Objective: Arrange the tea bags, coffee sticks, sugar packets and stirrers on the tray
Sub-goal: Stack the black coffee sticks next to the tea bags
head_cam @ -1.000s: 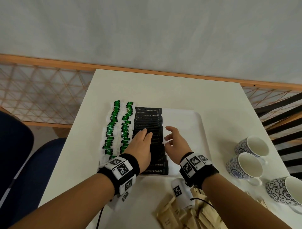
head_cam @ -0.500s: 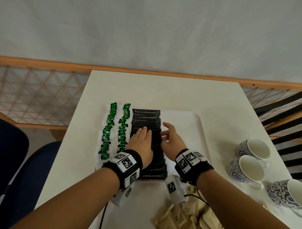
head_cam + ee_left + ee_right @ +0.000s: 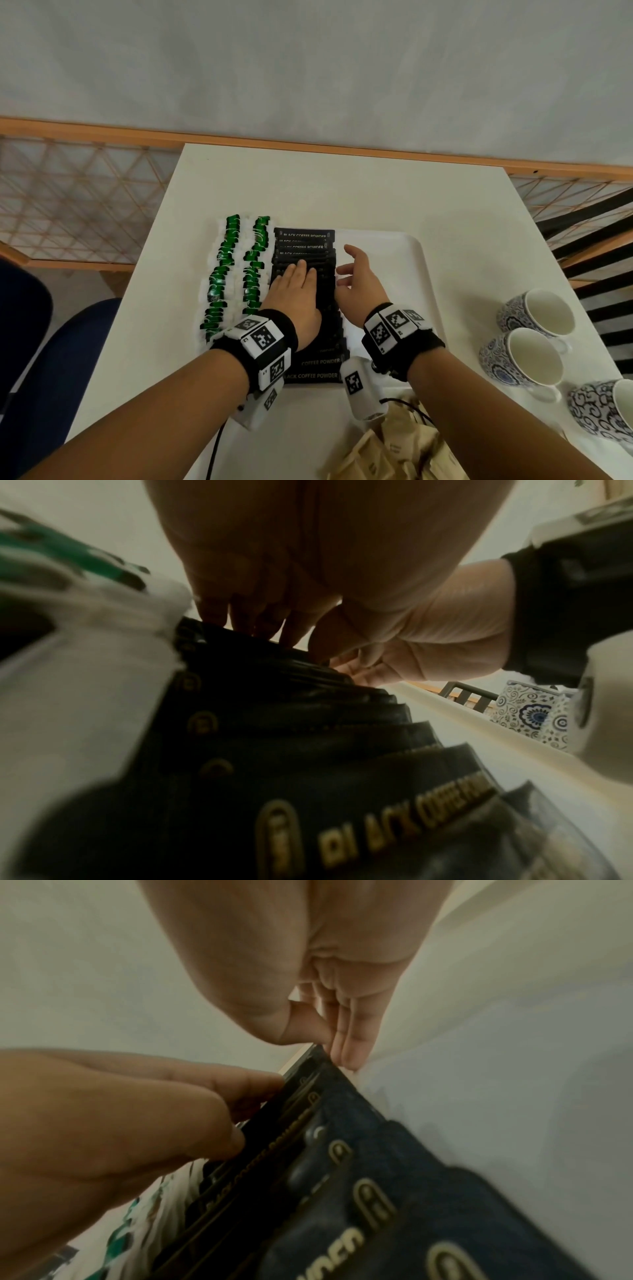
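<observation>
A white tray (image 3: pixel 394 260) lies on the white table. On its left side run two columns of green-and-white tea bags (image 3: pixel 224 270). Beside them is an overlapping column of black coffee sticks (image 3: pixel 305 240) (image 3: pixel 308 750) (image 3: pixel 377 1177). My left hand (image 3: pixel 294 287) lies flat on top of the coffee column with straight fingers. My right hand (image 3: pixel 356 277) stands at the column's right edge, straight fingers (image 3: pixel 349 1042) against the stick ends. Brown sugar packets (image 3: pixel 394 448) lie loose at the near table edge.
Three blue-patterned cups (image 3: pixel 527 356) stand on the table to the right of the tray. A wooden rail and lattice (image 3: pixel 85 192) run behind the table. A blue chair (image 3: pixel 51 359) is at the left. The tray's right half holds nothing.
Both hands have slid a little farther along the coffee column, away from me. My right hand has closed in against the column's right edge.
</observation>
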The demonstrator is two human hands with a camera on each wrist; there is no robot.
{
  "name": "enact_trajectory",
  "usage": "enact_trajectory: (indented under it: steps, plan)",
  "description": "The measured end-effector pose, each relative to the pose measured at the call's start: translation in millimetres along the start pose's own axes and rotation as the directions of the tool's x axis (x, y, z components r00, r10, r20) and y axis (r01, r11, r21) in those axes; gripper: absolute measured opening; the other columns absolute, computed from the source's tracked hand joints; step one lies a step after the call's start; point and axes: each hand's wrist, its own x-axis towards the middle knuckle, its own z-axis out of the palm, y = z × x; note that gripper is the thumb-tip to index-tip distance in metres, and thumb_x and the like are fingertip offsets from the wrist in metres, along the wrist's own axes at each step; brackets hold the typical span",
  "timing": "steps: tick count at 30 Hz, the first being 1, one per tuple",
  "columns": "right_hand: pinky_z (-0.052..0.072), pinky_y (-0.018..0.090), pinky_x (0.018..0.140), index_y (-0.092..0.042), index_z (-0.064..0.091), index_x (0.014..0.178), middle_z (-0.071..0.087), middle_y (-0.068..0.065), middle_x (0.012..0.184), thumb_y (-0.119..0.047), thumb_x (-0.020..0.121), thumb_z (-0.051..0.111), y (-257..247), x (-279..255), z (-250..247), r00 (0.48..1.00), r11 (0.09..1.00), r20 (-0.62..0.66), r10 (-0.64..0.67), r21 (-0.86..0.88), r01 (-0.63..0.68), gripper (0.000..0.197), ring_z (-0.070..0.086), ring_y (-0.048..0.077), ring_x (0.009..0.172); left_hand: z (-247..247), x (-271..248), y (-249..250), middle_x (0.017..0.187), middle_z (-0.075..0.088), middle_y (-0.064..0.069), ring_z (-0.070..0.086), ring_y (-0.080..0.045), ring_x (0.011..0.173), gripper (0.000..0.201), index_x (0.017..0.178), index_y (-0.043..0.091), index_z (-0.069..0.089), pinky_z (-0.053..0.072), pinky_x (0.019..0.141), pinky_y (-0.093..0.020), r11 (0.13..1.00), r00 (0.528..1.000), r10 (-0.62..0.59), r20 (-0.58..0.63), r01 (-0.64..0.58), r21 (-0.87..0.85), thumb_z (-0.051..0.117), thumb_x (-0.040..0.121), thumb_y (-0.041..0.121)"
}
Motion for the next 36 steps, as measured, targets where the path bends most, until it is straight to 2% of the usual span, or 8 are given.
enact_trajectory:
  steps: [7,12,20,24,27,31,34,36]
  plan:
    - [0.047,0.031,0.093,-0.022,0.019,0.147,0.045,0.002,0.134,0.002,0.088,0.045,-7.3,10.1,-5.9,0.999,0.999,-0.036,0.034,0.020,-0.033,0.068,0.052,0.015,0.109,-8.4,10.2,1.5,0.160,-0.009,-0.011,-0.008,-0.024,0.148,0.069,0.152,0.009,0.001,0.002,0.120,-0.037,1.000,0.999,-0.006,-0.038,0.005,-0.022,0.038,0.095,0.019]
    - [0.049,0.027,0.086,-0.021,0.020,0.147,0.053,0.002,0.128,0.003,0.087,0.045,-12.7,24.3,-3.5,1.000,0.999,-0.011,0.027,0.022,-0.026,0.069,0.056,0.011,0.096,-20.8,29.8,-2.6,0.160,-0.006,-0.013,-0.004,-0.026,0.148,0.070,0.152,0.008,0.002,0.004,0.120,-0.039,0.999,0.998,-0.048,-0.040,0.047,-0.008,0.039,0.095,0.023]
    - [0.044,0.033,0.100,-0.021,0.019,0.148,0.042,0.003,0.141,0.003,0.089,0.042,-17.8,40.4,-9.6,0.997,0.998,-0.039,0.060,0.038,-0.059,0.068,0.049,0.018,0.119,-25.5,49.7,-8.8,0.160,-0.003,-0.013,-0.002,-0.026,0.148,0.069,0.152,0.008,0.005,0.006,0.120,-0.040,0.996,0.996,-0.086,-0.016,0.086,0.013,0.039,0.095,0.027]
    - [0.050,0.028,0.088,-0.021,0.020,0.148,0.047,0.002,0.137,0.008,0.086,0.041,-22.6,52.9,-7.9,0.999,0.997,-0.015,0.046,0.058,-0.045,0.071,0.056,0.013,0.101,-23.3,52.4,-9.3,0.160,-0.002,-0.012,-0.001,-0.026,0.148,0.068,0.152,0.009,0.007,0.004,0.120,-0.040,0.998,0.997,-0.068,-0.021,0.068,0.008,0.039,0.095,0.027]
    - [0.050,0.025,0.083,-0.020,0.023,0.147,0.051,0.001,0.133,0.007,0.086,0.040,-22.8,52.9,-8.0,0.999,0.997,-0.005,0.042,0.061,-0.042,0.069,0.056,0.013,0.101,-22.7,51.9,-10.1,0.160,-0.004,-0.011,-0.002,-0.025,0.148,0.069,0.152,0.010,0.006,0.003,0.120,-0.039,0.998,0.998,-0.057,-0.029,0.056,-0.014,0.040,0.094,0.026]
    - [0.046,0.021,0.070,-0.022,0.033,0.141,0.055,0.000,0.119,-0.003,0.090,0.044,-6.7,33.5,-18.2,0.989,0.992,-0.086,0.124,0.042,-0.121,0.056,0.055,0.015,0.095,-23.3,36.5,-12.4,0.161,-0.002,-0.011,-0.002,-0.025,0.148,0.067,0.152,0.013,0.011,0.005,0.120,-0.039,1.000,0.995,0.028,-0.092,-0.029,-0.010,0.043,0.094,0.024]
    - [0.056,0.036,0.077,-0.022,0.046,0.132,0.063,0.002,0.100,-0.010,0.088,0.048,16.4,6.4,-23.5,0.978,0.980,-0.074,0.196,0.047,-0.193,0.045,0.063,0.021,0.087,-15.0,9.0,-16.4,0.161,-0.002,-0.009,-0.003,-0.024,0.148,0.063,0.150,0.018,0.022,0.004,0.120,-0.035,0.990,0.987,0.140,-0.076,-0.139,0.025,0.049,0.095,0.030]
    - [0.057,0.042,0.080,-0.023,0.054,0.124,0.065,0.004,0.090,-0.010,0.087,0.050,29.3,-12.4,-22.3,0.976,0.976,-0.045,0.215,0.044,-0.213,0.040,0.066,0.023,0.082,-4.4,-11.8,-22.5,0.161,0.001,-0.006,-0.002,-0.022,0.148,0.060,0.148,0.023,0.028,0.004,0.118,-0.031,0.982,0.981,0.189,-0.054,-0.188,0.018,0.053,0.094,0.030]
